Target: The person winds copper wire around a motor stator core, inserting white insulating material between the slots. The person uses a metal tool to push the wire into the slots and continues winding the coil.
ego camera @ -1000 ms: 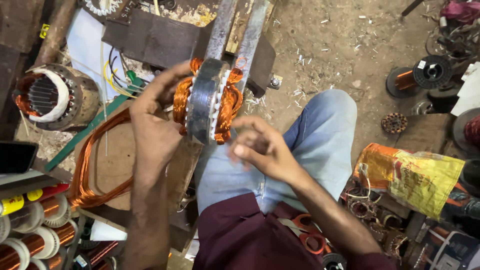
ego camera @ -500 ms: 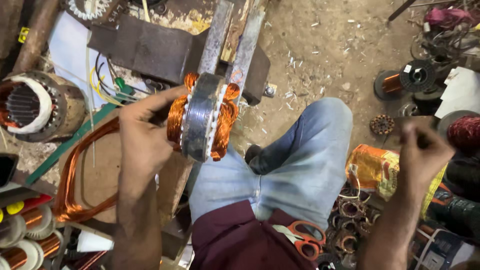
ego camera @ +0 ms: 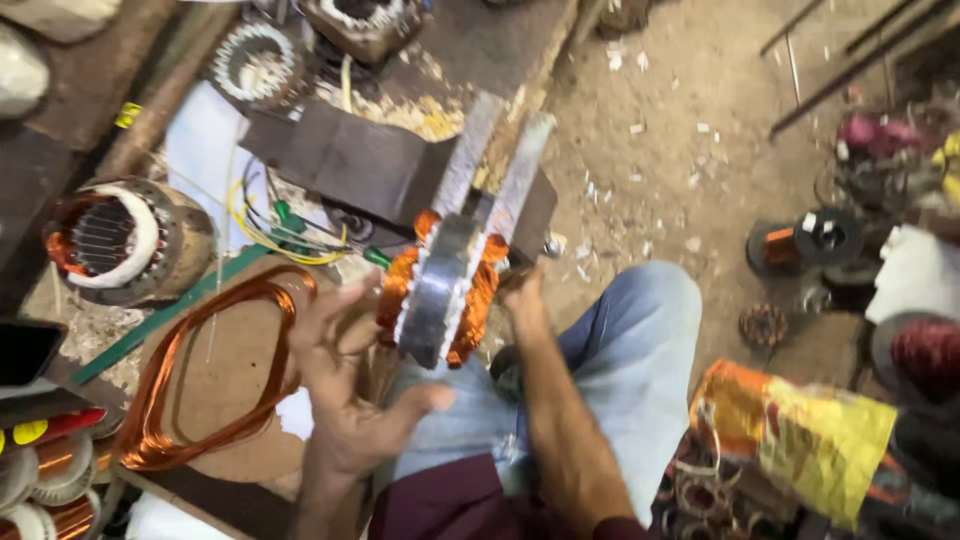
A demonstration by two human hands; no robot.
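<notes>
A round motor stator [ego camera: 440, 290] with orange copper windings on both faces stands on edge between two flat metal bars [ego camera: 520, 170], above my knee in blue jeans [ego camera: 640, 370]. My left hand [ego camera: 350, 390] hovers just left of and below the stator, its fingers spread and holding nothing. My right hand [ego camera: 522, 295] reaches up against the stator's right side, touching the copper winding there. Its fingers are blurred and partly hidden behind the stator.
A loose oval coil of copper wire [ego camera: 200, 370] lies on a board at left. Another wound stator in a housing [ego camera: 115, 240] sits farther left, with yellow and green wires [ego camera: 270, 225] nearby. Copper wire spools [ego camera: 800, 240] and a yellow-orange bag [ego camera: 800, 440] lie on the dirt floor at right.
My left hand has let go of the stator and dropped down, opening its fingers. My right hand has swung back from the far right to the stator's right side.
</notes>
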